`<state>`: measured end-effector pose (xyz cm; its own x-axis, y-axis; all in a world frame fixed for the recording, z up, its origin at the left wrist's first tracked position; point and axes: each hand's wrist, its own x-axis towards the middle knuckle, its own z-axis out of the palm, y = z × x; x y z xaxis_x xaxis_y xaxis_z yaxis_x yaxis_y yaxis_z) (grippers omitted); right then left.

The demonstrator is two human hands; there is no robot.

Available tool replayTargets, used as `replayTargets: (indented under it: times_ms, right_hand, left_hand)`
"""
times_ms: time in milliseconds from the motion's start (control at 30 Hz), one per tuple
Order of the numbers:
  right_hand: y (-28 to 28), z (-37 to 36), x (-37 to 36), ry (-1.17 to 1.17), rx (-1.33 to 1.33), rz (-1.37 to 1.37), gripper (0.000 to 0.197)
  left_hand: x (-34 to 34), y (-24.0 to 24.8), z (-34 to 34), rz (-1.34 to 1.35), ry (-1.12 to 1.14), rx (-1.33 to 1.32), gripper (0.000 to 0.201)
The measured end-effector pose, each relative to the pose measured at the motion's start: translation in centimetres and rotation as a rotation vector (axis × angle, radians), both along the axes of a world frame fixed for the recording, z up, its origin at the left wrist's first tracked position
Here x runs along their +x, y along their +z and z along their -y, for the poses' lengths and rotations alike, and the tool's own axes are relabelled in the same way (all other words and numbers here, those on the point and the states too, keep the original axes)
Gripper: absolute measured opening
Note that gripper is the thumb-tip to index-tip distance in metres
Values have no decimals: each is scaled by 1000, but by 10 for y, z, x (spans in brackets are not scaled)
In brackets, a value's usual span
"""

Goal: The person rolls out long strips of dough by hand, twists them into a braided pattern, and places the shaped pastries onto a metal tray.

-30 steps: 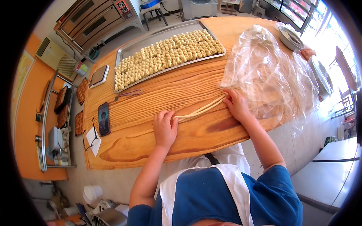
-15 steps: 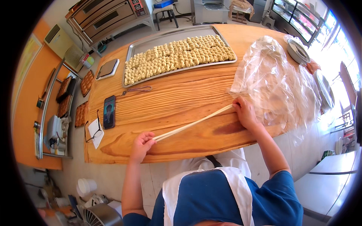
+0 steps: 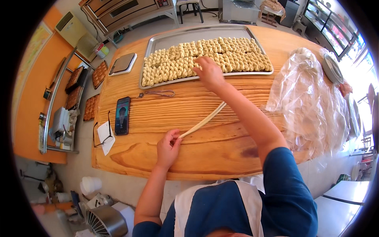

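My left hand (image 3: 169, 148) pinches one end of a thin, doubled dough strand (image 3: 201, 123) near the front of the wooden table. The strand slants away to the right, and its far end disappears behind my right forearm. Over the front edge of a large metal tray (image 3: 166, 39), my right hand (image 3: 210, 74) reaches to the twisted dough pieces (image 3: 173, 70). Its fingers are bent and apart at the near row; whether they touch a piece is unclear. The twists lie packed closely in rows on the tray.
Left of the tray are a scale (image 3: 123, 63), a phone (image 3: 122, 115), a cord (image 3: 160, 93), and glasses (image 3: 103, 138) on white paper. Clear plastic sheeting (image 3: 304, 91) covers a pale mass at right, beside a metal bowl (image 3: 333, 68). Trays of browned pastries (image 3: 91, 106) stand beyond the left edge.
My right hand has let go of the strand's right end and moved up and left to the tray. The strand lies slacker, still held by my left hand. The view has shifted slightly.
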<state>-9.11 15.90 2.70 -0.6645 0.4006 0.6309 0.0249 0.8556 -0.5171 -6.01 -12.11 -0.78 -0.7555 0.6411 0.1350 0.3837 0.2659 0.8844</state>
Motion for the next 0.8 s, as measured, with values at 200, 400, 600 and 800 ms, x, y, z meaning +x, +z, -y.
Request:
replayTargets:
  times_ms: [200, 400, 600, 800]
  right_hand:
    - [-32, 4, -15, 187, 277, -32, 27]
    - [-14, 14, 129, 122, 184, 401, 64]
    - [-1, 75, 283, 56, 171, 682, 65]
    - [-13, 77, 302, 54, 148, 469, 29]
  left_hand:
    - [2, 3, 0, 8, 21, 5, 24]
    - [-3, -8, 0, -11, -11, 113, 26]
    - [0, -1, -1, -5, -118, 30, 26]
    - [-2, -2, 0, 49, -165, 38, 25]
